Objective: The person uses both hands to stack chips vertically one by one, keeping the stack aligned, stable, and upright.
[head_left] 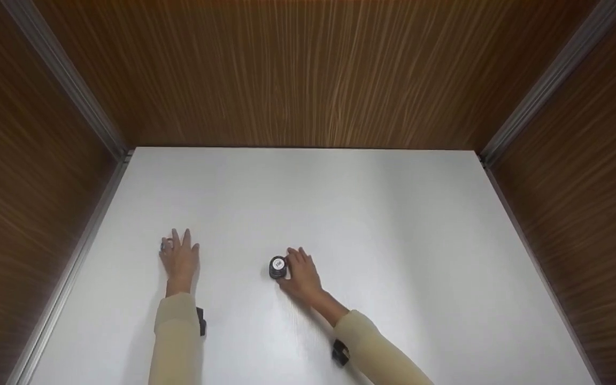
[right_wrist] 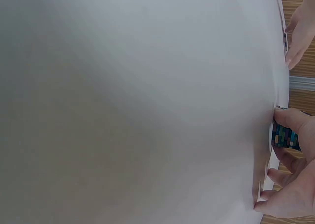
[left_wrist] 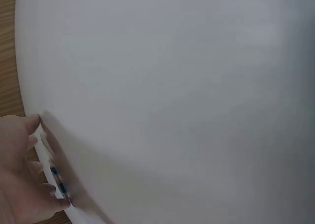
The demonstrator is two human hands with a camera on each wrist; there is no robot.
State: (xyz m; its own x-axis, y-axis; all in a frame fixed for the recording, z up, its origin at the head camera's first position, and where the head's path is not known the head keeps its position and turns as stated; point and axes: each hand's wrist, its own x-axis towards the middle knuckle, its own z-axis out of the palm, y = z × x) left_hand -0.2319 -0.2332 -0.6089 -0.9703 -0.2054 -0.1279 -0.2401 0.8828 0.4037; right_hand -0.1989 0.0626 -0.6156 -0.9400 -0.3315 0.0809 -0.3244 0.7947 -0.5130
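My right hand (head_left: pixel 303 275) grips a small dark round container (head_left: pixel 277 267) between thumb and fingers, near the middle of the white table. A white round label with dark print marks its top. In the right wrist view, the container's side (right_wrist: pixel 285 136) has a patchwork of teal, green and tan blocks. Further left, my left hand (head_left: pixel 181 261) is low over the table, fingers spread. Beside its outer fingers is a small thin thing with blue patches (left_wrist: pixel 58 182), partly hidden by the hand; I cannot tell its kind.
The white table (head_left: pixel 340 203) meets brown wood-grain panels (head_left: pixel 297 75) at the back and both sides. Grey metal rails (head_left: pixel 72 80) run along the panel corners. Dark wrist devices (head_left: pixel 340 353) sit by both beige sleeves (head_left: pixel 175 342).
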